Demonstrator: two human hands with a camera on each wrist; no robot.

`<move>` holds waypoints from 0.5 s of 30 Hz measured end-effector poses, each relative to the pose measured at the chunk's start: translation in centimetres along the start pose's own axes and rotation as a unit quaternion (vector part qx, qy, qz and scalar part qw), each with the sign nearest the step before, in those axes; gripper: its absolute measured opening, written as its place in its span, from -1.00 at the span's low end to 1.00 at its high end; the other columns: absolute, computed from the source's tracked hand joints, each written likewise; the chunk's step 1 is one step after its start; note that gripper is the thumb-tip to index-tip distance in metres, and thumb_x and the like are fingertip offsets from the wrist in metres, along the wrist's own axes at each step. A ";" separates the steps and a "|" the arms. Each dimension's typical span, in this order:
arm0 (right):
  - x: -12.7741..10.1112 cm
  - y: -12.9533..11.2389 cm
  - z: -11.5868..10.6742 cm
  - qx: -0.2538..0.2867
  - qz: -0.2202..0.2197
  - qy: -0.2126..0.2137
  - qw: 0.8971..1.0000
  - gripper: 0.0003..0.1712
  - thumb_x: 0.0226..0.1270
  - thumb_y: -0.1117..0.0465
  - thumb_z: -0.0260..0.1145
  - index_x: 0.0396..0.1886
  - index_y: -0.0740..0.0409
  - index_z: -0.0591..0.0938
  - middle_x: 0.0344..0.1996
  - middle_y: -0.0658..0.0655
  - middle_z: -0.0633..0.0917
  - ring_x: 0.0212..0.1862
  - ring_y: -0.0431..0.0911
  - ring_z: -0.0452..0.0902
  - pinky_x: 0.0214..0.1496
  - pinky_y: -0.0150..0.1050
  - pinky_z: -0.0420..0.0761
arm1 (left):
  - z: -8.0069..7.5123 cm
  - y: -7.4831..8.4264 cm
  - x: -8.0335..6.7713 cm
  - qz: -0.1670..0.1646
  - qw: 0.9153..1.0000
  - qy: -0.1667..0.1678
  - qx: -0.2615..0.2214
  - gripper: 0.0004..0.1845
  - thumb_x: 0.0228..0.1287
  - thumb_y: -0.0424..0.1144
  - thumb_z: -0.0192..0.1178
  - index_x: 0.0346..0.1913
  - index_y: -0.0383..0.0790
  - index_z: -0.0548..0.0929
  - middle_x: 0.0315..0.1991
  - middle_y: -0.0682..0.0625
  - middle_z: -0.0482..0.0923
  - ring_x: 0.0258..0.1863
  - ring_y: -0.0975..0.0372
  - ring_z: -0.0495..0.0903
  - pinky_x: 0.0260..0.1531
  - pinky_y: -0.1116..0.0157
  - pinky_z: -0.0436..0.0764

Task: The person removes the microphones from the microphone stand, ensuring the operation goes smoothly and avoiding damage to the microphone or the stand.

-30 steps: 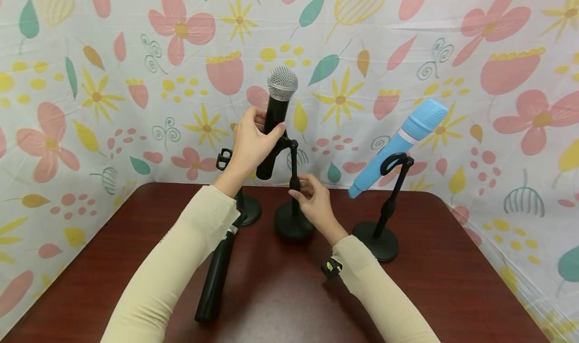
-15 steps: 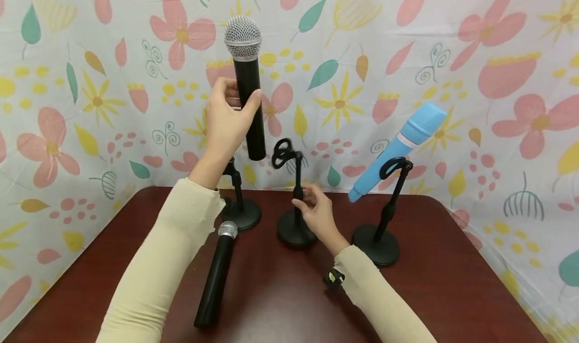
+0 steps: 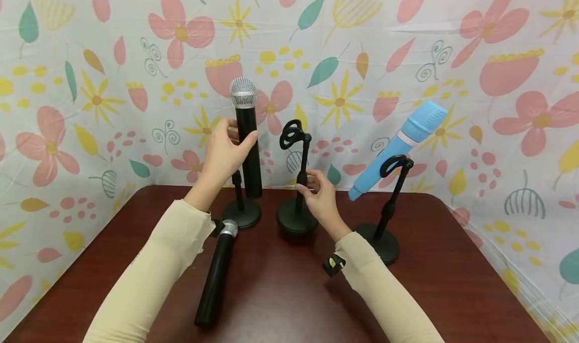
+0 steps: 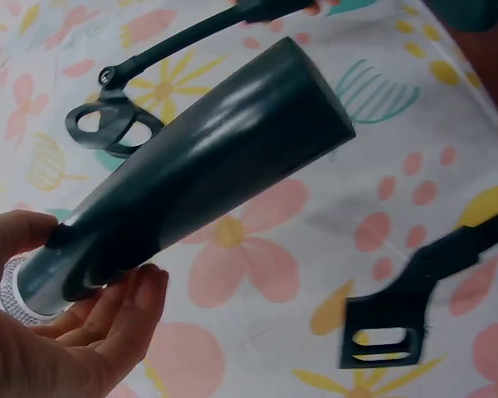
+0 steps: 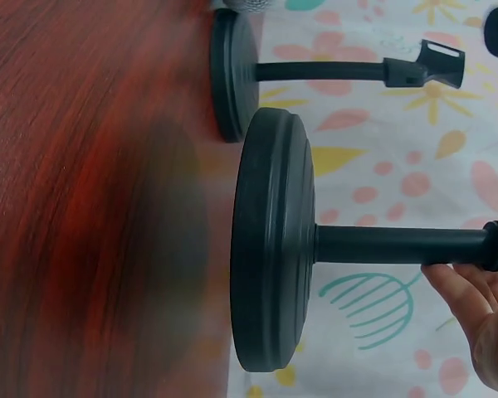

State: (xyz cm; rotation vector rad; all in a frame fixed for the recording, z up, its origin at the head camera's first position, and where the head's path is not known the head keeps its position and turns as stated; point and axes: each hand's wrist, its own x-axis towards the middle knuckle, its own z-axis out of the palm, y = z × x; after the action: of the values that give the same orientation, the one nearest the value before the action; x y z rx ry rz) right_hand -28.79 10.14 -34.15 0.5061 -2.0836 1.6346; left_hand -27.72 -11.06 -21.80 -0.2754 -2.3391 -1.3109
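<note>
In the head view my left hand (image 3: 224, 149) grips a black microphone (image 3: 253, 175) with a silver mesh head, held upright above the back of the table. Its lower end overlaps the left stand (image 3: 242, 213). The left wrist view shows the microphone's plain black end (image 4: 257, 124) pointing away from the fingers. With thumb and fingers, my right hand (image 3: 322, 197) holds the pole of the middle stand (image 3: 296, 217), whose looped clip (image 3: 291, 133) holds nothing. That stand's round base (image 5: 270, 240) fills the centre of the right wrist view.
A second black microphone (image 3: 217, 272) lies on the reddish-brown table (image 3: 271, 303), its mesh head near the left stand. A blue microphone (image 3: 384, 162) rests slanted in the clip of the right stand (image 3: 388, 210). Floral cloth (image 3: 344, 41) hangs behind the table.
The held microphone has left the middle stand's clip, gone up and left, then come down over the left stand. My right hand stays on the middle stand, which leans slightly more right.
</note>
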 end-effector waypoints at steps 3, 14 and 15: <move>0.2 0.6 0.1 0.004 0.005 0.003 1.000 -0.60 0.22 0.49 0.31 0.06 0.48 0.49 -0.20 0.44 0.64 -0.14 0.25 0.61 -0.03 0.10 0.59 | 0.3 -0.9 -0.7 -0.010 0.999 -0.021 0.023 -0.48 0.28 -0.02 0.21 0.13 -0.32 0.43 -0.11 -0.21 0.59 -0.16 0.01 0.62 -0.19 0.09 0.60; 1.5 5.1 1.3 0.011 -0.002 0.010 1.000 -0.59 0.20 0.43 0.36 0.07 0.32 0.53 -0.21 0.31 0.68 -0.17 0.12 0.64 -0.08 -0.01 0.62 | 1.1 -3.6 -3.3 -0.018 0.989 -0.094 0.112 -0.48 0.28 -0.06 0.23 0.12 -0.34 0.37 -0.23 -0.27 0.60 -0.32 -0.04 0.61 -0.32 0.08 0.58; 1.5 5.2 1.4 0.011 -0.002 0.010 1.000 -0.59 0.20 0.43 0.36 0.07 0.31 0.53 -0.21 0.30 0.68 -0.17 0.10 0.64 -0.08 -0.03 0.63 | 1.2 -3.9 -3.5 -0.020 0.988 -0.099 0.114 -0.48 0.28 -0.06 0.23 0.11 -0.34 0.36 -0.25 -0.26 0.60 -0.34 -0.03 0.60 -0.34 0.09 0.57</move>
State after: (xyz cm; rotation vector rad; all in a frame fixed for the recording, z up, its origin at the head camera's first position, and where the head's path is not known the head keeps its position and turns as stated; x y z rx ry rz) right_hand -33.02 9.95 -37.78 0.4971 -2.0510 1.6556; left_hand -26.47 -11.98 -26.92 -0.2979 -2.6464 -1.0628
